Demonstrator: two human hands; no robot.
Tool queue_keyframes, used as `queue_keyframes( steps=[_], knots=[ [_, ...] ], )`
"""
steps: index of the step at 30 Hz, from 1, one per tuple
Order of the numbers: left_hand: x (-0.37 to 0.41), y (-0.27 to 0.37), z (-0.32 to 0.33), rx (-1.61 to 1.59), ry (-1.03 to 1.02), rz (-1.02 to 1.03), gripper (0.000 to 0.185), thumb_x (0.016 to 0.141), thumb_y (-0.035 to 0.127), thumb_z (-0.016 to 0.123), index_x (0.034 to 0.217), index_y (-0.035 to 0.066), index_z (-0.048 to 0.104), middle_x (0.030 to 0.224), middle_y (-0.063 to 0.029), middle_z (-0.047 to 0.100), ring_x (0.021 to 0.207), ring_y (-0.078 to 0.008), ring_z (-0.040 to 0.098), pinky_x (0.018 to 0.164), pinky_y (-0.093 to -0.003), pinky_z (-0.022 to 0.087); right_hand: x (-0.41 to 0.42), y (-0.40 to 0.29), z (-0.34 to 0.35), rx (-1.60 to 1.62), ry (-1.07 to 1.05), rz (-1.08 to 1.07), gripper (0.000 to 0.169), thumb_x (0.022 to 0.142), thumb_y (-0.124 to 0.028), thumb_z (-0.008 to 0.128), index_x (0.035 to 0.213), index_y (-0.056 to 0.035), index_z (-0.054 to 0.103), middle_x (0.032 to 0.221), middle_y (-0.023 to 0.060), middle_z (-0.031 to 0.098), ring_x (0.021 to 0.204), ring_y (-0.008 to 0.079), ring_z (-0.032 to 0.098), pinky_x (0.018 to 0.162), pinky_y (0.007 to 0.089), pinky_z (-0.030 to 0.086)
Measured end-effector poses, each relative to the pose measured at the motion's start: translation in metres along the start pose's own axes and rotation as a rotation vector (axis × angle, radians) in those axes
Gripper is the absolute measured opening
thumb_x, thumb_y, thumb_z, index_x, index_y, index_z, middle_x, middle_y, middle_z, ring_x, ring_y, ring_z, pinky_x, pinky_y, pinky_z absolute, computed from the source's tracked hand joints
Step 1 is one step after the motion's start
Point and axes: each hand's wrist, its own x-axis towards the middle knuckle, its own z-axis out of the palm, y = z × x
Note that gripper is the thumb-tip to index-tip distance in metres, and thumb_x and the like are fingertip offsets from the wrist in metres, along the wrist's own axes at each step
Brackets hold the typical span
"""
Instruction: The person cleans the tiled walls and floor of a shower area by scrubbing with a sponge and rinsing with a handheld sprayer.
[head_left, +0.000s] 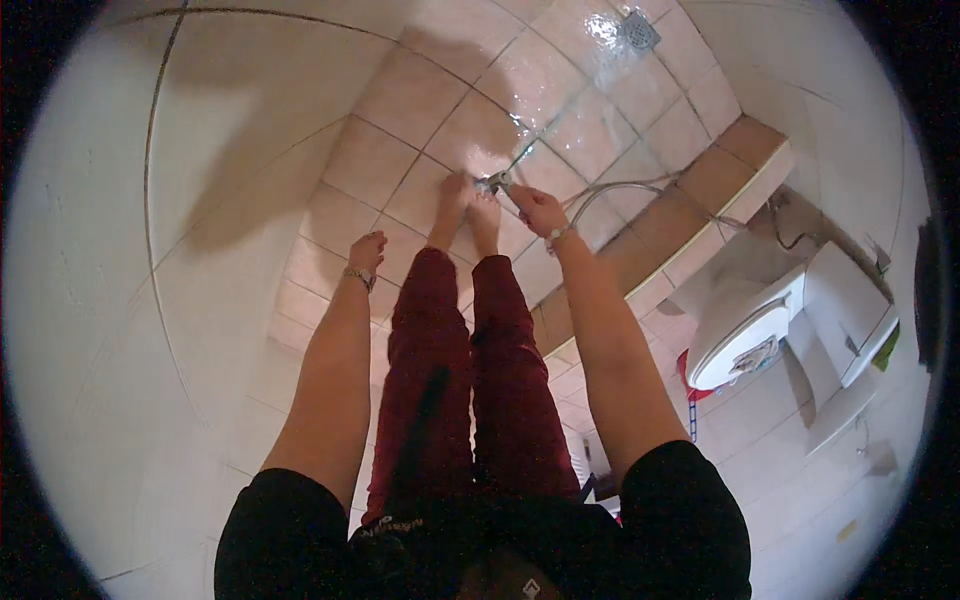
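Observation:
My right hand (538, 210) grips the handle of a hand shower or spray head (497, 181), held low beside my bare feet (455, 193). A flexible hose (626, 185) curves from near that hand to the right over the tiles. Wet, shiny pink floor tiles (555, 75) lie beyond the feet. My left hand (367, 250) hangs left of my legs with its fingers curled; whether something small is in it cannot be told.
A floor drain (640, 31) lies at the top right. A low tiled curb (675, 217) crosses the right side, with a white toilet (750, 341) behind it. A pale wall (247, 150) rises on the left.

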Motion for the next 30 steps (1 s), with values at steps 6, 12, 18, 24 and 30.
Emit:
queue_keyframes(
  steps=[6,12,18,24,30],
  knots=[
    [-0.011,-0.043,0.023,-0.059,-0.128,0.145,0.035,0.082,0.027,0.051,0.113,0.01,0.048,0.108,-0.0053,0.055,0.099,-0.0148,0.05,0.083,-0.0306,0.039,0.015,0.02,0.027,-0.272,0.07,-0.057,0.051,0.08,-0.049,0.05,0.105,-0.0051,0.059,0.083,0.0074,0.057,0.073,0.0148,0.052,0.065,0.0266,0.041],
    [-0.042,-0.076,0.017,-0.297,-0.057,-0.011,0.037,0.079,0.026,0.057,0.112,0.01,0.05,0.1,-0.004,0.059,0.093,-0.0157,0.052,0.083,-0.0301,0.039,0.003,-0.008,0.054,-0.355,-0.059,-0.088,0.051,0.08,-0.047,0.053,0.103,-0.0017,0.06,0.057,-0.0016,0.048,0.05,0.0067,0.041,0.046,0.022,0.034],
    [-0.035,-0.14,-0.032,0.184,0.092,0.093,0.031,0.079,0.03,0.058,0.099,0.006,0.059,0.09,-0.006,0.061,0.083,-0.0202,0.056,0.07,-0.0339,0.044,0.009,-0.009,0.08,-0.397,-0.094,-0.253,0.048,0.08,-0.042,0.055,0.105,-0.0015,0.058,0.058,-0.0032,0.047,0.048,0.0049,0.04,0.043,0.021,0.032],
    [-0.021,-0.187,0.005,0.793,0.165,0.504,0.023,0.078,0.021,0.051,0.091,0.005,0.063,0.095,-0.0165,0.06,0.089,-0.0304,0.057,0.075,-0.0407,0.046,-0.019,0.016,0.076,-0.352,-0.087,-0.166,0.045,0.08,-0.042,0.057,0.105,-0.0044,0.059,0.056,-0.0044,0.046,0.045,0.0029,0.039,0.039,0.0182,0.03],
    [0.055,-0.218,0.1,1.041,0.075,0.716,0.039,0.082,0.024,0.041,0.114,0.004,0.05,0.132,-0.0124,0.035,0.122,-0.0288,0.033,0.098,-0.0425,0.03,-0.047,0.032,0.092,-0.329,-0.088,-0.073,0.044,0.082,-0.041,0.055,0.102,-0.0021,0.059,0.058,-0.0032,0.045,0.049,0.0056,0.039,0.044,0.0212,0.031]
  ],
)
